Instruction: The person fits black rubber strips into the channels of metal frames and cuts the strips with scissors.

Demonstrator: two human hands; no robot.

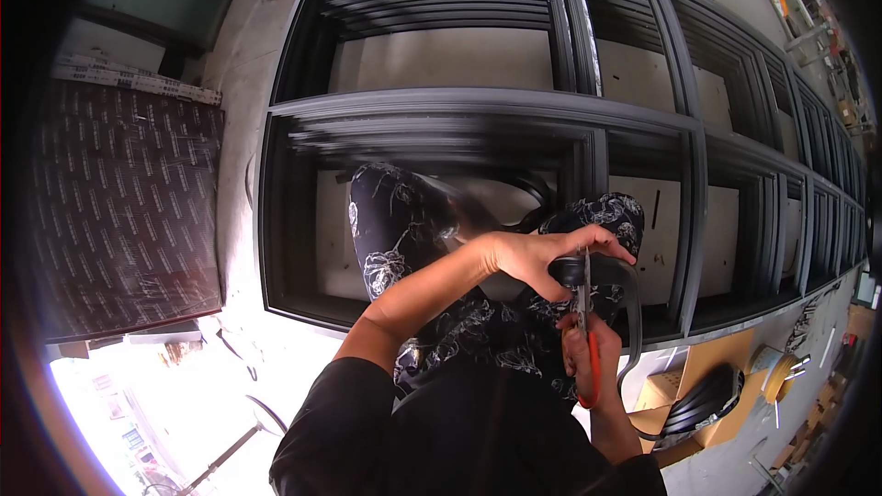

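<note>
My left hand [531,259] is in front of my lap, its thumb and fingers closed round a black flexible strip [632,317] that looks like a rubber seal. The strip bends over to the right and hangs down past my right wrist. Just below, my right hand [597,356] grips a pair of scissors [593,377] with orange-red handles. The blades point up and cross the strip close to my left thumb. Whether they have cut into it cannot be made out. Patterned dark trousers [395,220] cover my knees on both sides of the hands.
Stacked dark grey metal frames [459,103] surround my legs and stretch far to the right. A cardboard box [726,354] at lower right holds coiled black strip [703,402], beside a yellow roll [779,377]. Brown printed wrapping covers a panel [129,211] at left.
</note>
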